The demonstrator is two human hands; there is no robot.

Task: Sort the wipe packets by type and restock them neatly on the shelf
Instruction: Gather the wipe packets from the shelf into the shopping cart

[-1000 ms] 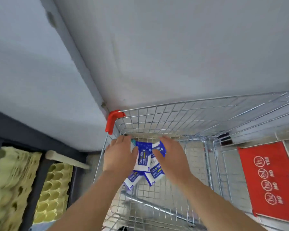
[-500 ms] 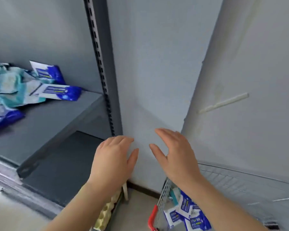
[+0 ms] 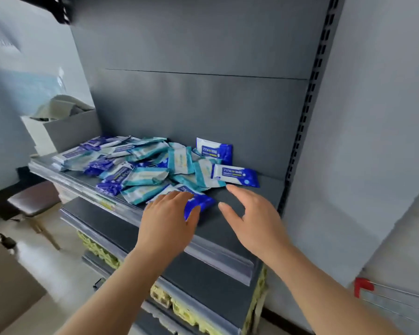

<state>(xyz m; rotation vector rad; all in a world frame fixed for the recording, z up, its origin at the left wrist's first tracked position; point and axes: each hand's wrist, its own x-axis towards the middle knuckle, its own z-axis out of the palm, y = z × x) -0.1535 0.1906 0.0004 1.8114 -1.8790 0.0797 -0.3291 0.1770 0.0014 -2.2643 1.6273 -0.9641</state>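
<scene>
Dozens of mixed wipe packets (image 3: 143,165) are lying heaped on the shelf (image 3: 264,189). Left hand (image 3: 167,213) is touching a blue packet (image 3: 202,203), right hand (image 3: 254,218) hovering, both grips released; careless sweeping risks knocking packets off the edge.

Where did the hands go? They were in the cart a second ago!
Both hands let go of the packets they were cupping in the cart and came up to the shelf. Now the left hand rests flat on a blue packet at the shelf's front, and the right hand hovers open beside it. The pile of packets on the shelf is still mixed.
</scene>
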